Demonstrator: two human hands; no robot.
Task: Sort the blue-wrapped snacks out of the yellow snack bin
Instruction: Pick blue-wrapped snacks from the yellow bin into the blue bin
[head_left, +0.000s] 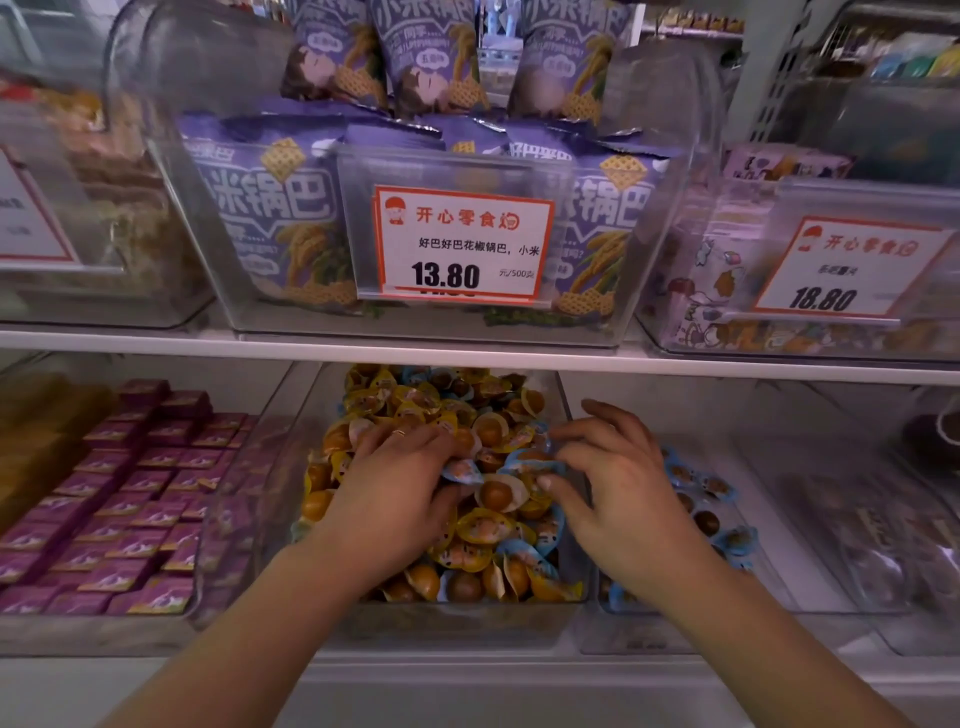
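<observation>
A clear bin (566, 410) on the lower shelf is heaped with yellow-wrapped snacks (415, 405), with a few blue-wrapped ones among them. Both hands are inside it. My left hand (395, 483) lies on the pile, its fingers curled round a blue-wrapped snack (460, 470). My right hand (618, 473) pinches another blue-wrapped snack (530, 462) between thumb and fingers at the middle of the bin. More blue-wrapped snacks (540, 558) show near the bin's front. A small heap of blue-wrapped snacks (711, 499) lies in the bin to the right, partly behind my right wrist.
Left of the yellow bin sits a bin of purple boxed sweets (135, 493). The shelf edge (467, 356) runs just above the bins. On it stand a bin of purple snack bags (270, 218) and a price tag (462, 244).
</observation>
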